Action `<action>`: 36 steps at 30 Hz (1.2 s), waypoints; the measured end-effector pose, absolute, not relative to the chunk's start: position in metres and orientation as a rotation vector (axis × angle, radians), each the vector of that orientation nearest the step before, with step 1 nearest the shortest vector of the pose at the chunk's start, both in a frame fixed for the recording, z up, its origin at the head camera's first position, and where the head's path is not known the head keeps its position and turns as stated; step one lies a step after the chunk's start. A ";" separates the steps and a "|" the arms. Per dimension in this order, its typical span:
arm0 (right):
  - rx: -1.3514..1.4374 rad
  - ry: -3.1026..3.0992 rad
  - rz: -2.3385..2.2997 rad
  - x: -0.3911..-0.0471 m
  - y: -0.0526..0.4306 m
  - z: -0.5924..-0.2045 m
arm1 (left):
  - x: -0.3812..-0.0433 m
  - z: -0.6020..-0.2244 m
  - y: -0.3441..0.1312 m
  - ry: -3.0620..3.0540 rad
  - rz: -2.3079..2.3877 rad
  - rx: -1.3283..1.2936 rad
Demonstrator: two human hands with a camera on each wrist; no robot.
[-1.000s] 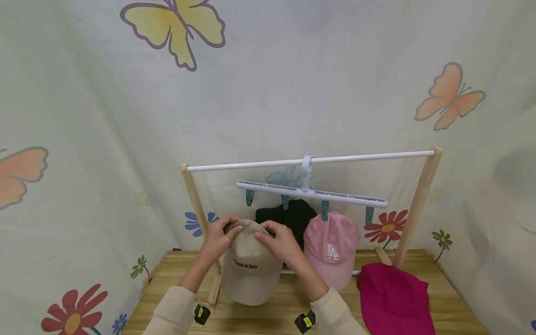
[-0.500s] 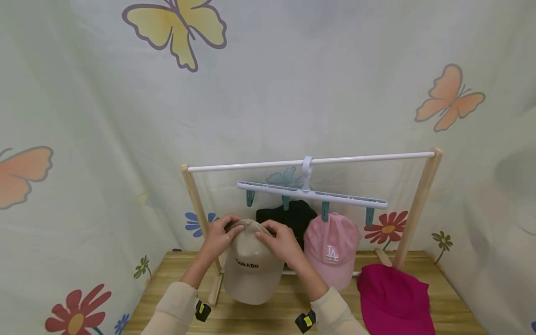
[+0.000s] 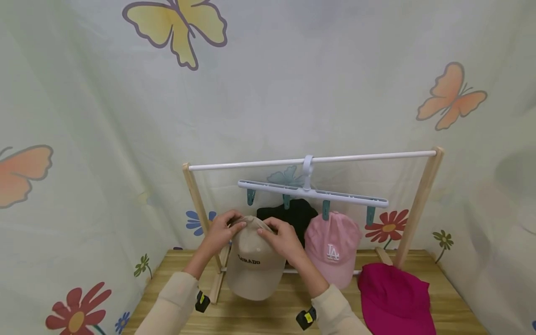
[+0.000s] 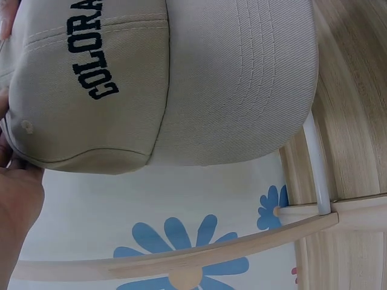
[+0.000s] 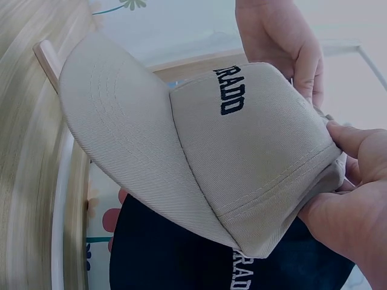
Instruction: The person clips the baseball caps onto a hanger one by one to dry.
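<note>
Both hands hold a beige baseball cap (image 3: 253, 260) by the top of its crown, brim hanging down, dark lettering facing the wearer. The left hand (image 3: 220, 232) pinches the crown's left side between thumb and fingers. On the crown's right side, the right hand (image 3: 284, 238) does the same, and its grip (image 5: 357, 181) shows close up in the right wrist view. Above the cap hangs a pale blue hanger (image 3: 311, 193) with several teal clips; the leftmost clip (image 3: 251, 197) is just over the left hand. A black cap (image 3: 299, 216) and a pink cap (image 3: 332, 246) hang below other clips.
The hanger hooks over a white rod (image 3: 251, 164) on a wooden-legged rack (image 3: 418, 209). A magenta cap (image 3: 393, 298) lies on the wooden table (image 3: 176, 279) at the right. A patterned curtain (image 3: 268, 93) surrounds the table.
The beige cap has risen slightly and shifted a little to the right, both hands moving with it and keeping their grip. The other caps stay where they were.
</note>
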State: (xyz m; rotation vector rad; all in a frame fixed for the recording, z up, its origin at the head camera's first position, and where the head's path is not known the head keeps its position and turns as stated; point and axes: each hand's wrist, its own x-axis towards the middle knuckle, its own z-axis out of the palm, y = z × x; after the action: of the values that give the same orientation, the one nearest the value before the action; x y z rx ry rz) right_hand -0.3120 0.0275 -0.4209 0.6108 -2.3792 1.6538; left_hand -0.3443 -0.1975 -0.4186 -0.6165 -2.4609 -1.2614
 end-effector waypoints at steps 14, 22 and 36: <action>0.569 -2.355 1.709 -0.314 0.027 -0.421 | -0.355 -0.412 -0.199 -2.482 -1.256 -0.705; 0.578 -2.310 1.738 -0.313 0.026 -0.422 | -0.357 -0.408 -0.200 -2.530 -1.289 -0.688; 0.577 -2.278 1.744 -0.315 0.025 -0.420 | -0.369 -0.397 -0.211 -2.549 -1.542 -0.691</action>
State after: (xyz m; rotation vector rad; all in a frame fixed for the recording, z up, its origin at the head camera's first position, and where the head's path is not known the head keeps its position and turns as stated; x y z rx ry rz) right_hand -0.3147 0.0245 -0.4200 0.5772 -2.2784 1.7436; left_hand -0.3694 -0.2112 -0.3968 -0.6908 -2.5488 -1.5418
